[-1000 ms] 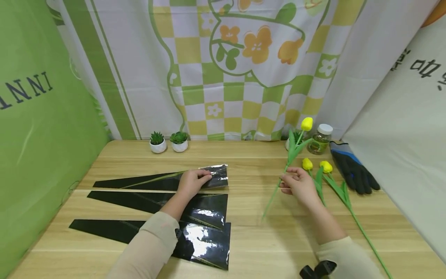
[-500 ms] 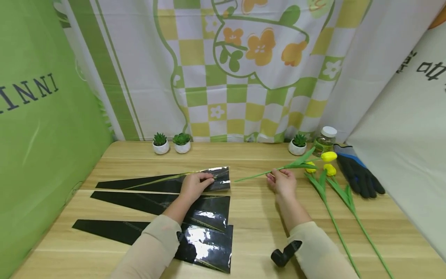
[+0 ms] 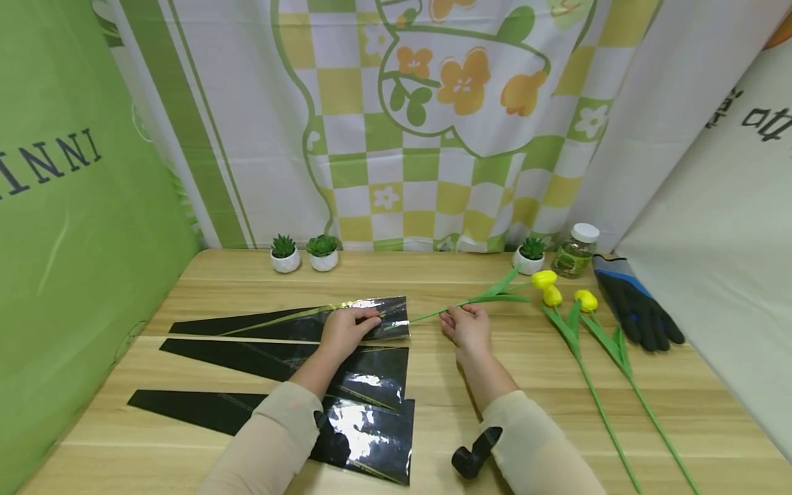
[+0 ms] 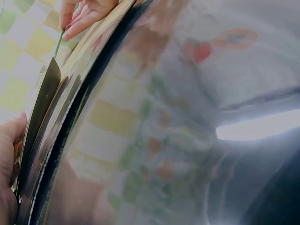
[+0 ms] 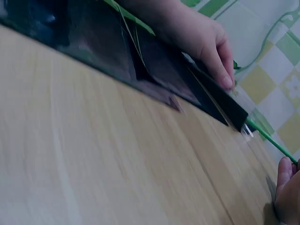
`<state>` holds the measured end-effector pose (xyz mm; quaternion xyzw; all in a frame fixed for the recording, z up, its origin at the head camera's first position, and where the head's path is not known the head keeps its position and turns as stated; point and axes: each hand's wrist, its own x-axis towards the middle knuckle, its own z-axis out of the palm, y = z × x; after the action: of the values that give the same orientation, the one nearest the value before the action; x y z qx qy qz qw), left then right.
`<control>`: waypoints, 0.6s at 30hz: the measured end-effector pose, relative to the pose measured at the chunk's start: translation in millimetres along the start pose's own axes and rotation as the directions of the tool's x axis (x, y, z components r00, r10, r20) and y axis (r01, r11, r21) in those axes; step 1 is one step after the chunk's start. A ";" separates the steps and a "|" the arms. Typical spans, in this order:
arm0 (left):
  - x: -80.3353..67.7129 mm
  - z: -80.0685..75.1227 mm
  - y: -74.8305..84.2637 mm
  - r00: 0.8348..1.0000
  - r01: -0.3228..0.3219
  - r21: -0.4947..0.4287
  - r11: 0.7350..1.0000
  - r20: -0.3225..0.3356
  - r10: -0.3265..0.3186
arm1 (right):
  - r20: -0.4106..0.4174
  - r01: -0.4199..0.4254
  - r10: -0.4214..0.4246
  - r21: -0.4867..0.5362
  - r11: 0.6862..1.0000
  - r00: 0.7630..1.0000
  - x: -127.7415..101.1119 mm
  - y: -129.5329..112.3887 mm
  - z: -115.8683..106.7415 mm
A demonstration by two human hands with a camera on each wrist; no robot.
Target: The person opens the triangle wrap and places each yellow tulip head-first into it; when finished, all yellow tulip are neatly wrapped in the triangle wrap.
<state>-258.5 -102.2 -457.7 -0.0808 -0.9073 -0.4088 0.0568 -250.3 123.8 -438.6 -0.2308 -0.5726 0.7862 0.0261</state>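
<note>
Stem tip just entering farthest black sleeve (image 3: 297, 321), mouth pinched by left hand (image 3: 344, 331); right hand (image 3: 465, 326) pinching yellow tulip (image 3: 489, 298). Two tulips (image 3: 572, 323) and two sleeves (image 3: 346, 385) unused.

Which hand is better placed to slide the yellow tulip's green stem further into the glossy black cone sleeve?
Right. The right hand pinches the yellow tulip's green stem, whose tip enters the glossy black cone sleeve; the left hand holds its mouth.
</note>
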 end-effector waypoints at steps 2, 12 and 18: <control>0.2 0.4 -0.4 1.000 0.000 -0.001 1.000 0.000 0.000 | 0.010 -0.004 0.004 -0.004 1.000 1.000 -2.9 2.5 5.9; -0.3 2.2 -2.1 1.000 -0.021 -0.001 1.000 -0.004 0.021 | 0.038 -0.030 0.031 -0.002 1.000 0.999 -8.1 11.8 25.7; -0.8 1.3 -0.6 1.000 -0.010 0.010 1.000 0.004 0.010 | 0.072 -0.049 0.048 0.020 0.999 0.996 -9.5 12.9 28.3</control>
<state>-257.8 -101.7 -459.1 -0.0859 -0.9090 -0.4039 0.0571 -250.1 91.3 -440.5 -0.2162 -0.5587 0.8006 -0.0107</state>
